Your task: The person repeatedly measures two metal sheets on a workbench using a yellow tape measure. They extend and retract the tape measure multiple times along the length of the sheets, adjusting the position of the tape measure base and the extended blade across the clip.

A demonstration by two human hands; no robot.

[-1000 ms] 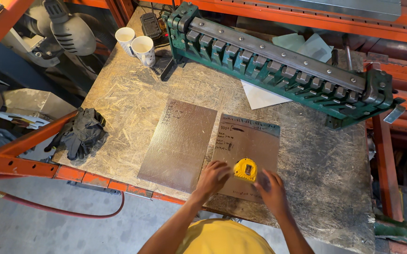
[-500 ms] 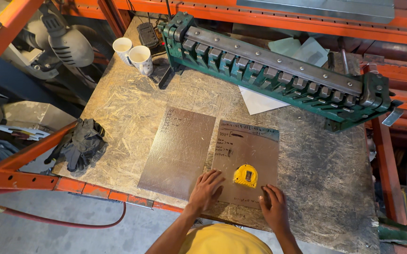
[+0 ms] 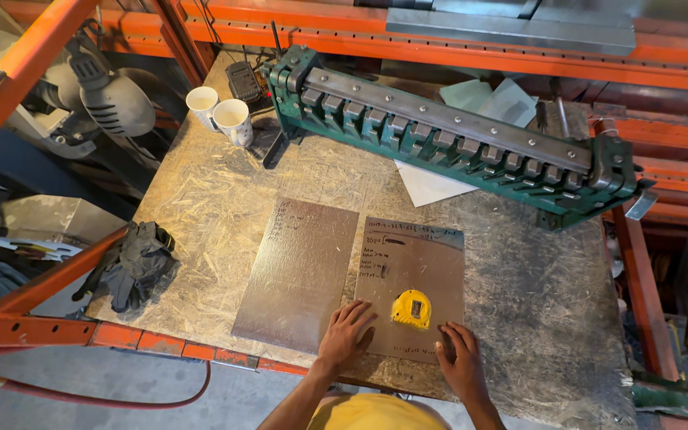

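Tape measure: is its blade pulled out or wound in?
Wound in: the tape measure on the right sheet shows no blade outside its yellow case.

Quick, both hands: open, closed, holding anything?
Left hand: open, flat on the right metal sheet, holding nothing.
Right hand: open, flat on the same sheet beside the yellow tape measure, holding nothing.

head cam | one view, no second to overlap | looks steeply down from above the near edge of the bench [image 3: 224, 191] | moderately close | faces far toward the orange rack [image 3: 471, 56]
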